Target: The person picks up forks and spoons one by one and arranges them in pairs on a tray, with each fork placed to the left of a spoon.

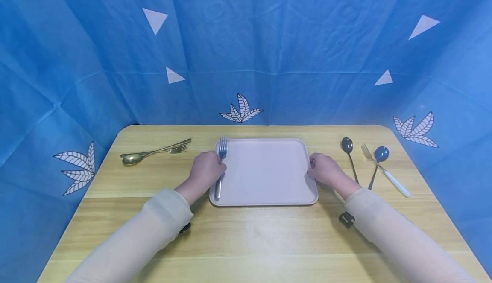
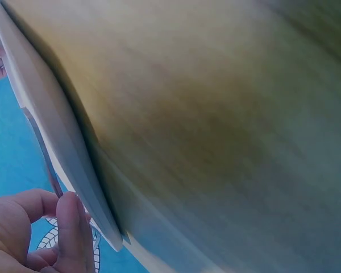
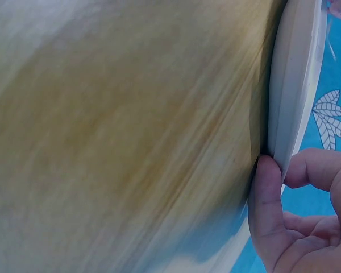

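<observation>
A pale rectangular tray (image 1: 265, 172) lies at the middle of the table. Along its left side runs a silver fork (image 1: 218, 187), tines pointing away from me. My left hand (image 1: 206, 170) pinches that fork by the handle; in the left wrist view, thumb and finger meet on the fork handle (image 2: 41, 142) above the tray's rim (image 2: 74, 125). At the opposite end, my right hand (image 1: 326, 170) grips the tray's right edge. The right wrist view shows its thumb and a finger on either side of the tray rim (image 3: 290, 91).
On the left lie a gold spoon (image 1: 133, 159) and a fork (image 1: 178, 149), crossed. To the right are a dark spoon (image 1: 347, 145), a second dark spoon (image 1: 381, 153) and a white-handled fork (image 1: 397, 183) crossing it. Blue patterned cloth (image 1: 269, 52) hangs behind the wooden table (image 1: 257, 240).
</observation>
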Tool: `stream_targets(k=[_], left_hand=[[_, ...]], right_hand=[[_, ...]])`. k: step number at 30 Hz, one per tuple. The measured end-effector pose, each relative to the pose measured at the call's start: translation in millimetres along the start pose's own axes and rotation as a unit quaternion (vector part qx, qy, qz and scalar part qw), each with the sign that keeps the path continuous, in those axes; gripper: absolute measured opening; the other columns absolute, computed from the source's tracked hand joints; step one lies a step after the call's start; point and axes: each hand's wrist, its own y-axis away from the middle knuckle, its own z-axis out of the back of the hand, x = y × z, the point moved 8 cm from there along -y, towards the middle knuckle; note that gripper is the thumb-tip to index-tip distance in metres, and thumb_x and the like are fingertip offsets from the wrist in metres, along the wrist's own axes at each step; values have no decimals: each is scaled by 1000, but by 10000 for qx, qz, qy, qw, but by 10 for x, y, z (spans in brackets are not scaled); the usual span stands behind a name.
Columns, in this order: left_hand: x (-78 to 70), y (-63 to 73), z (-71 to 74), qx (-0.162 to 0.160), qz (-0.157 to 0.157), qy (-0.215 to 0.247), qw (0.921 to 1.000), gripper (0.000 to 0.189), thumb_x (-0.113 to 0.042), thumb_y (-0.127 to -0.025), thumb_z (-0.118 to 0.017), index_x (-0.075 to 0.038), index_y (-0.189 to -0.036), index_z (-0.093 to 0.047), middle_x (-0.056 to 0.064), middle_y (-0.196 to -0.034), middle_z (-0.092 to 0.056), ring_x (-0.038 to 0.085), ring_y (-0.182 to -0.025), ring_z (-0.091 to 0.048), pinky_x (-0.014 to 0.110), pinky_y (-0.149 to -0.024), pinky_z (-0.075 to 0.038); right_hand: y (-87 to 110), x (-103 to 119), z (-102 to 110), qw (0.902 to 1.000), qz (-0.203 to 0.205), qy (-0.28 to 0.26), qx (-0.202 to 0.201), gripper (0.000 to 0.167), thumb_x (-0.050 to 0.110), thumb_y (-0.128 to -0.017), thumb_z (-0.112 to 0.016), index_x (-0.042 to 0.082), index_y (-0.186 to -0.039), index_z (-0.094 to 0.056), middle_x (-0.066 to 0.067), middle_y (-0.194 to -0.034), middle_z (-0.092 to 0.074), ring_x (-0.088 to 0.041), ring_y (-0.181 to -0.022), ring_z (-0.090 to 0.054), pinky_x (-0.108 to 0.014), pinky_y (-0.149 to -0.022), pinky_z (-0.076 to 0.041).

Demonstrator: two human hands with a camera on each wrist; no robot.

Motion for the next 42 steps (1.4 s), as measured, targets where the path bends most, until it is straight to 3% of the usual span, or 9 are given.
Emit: stream_targets(k=[10,22,42], left_hand=[[30,-13,-41,27,83,-5,10000,38,-9,-85,-61,-13,-51,-44,-5,-44,-35,10,-39,-40,25,-39,-35],[42,5,-85,90,256,56,9996,34,-9,-86,-60,-11,-55,-46,-4,-47,-37,11,-40,-42,24,-38,-36],[7,40,-89,213,415,-168,9988,29,-7,-86,-58,-9,-59,-49,-1,-50,-40,15,-44,-51,25,-39,-43]], right_hand=[[6,-6,-1,10000,-14,7,-10,46,8,-81,-65,-12,-121,-55,-20,-100,-66,-31,-85,-61,-43,-76,-52],[16,4,15,10000,-22,-20,-1,47,7,-81,-65,-13,-122,-54,-23,-105,-66,-33,-90,-63,-47,-81,-53],[1,-10,9,10000,-13,-50,1,45,8,-81,-64,-11,-121,-55,-21,-103,-66,-32,-88,-62,-45,-79,-52]])
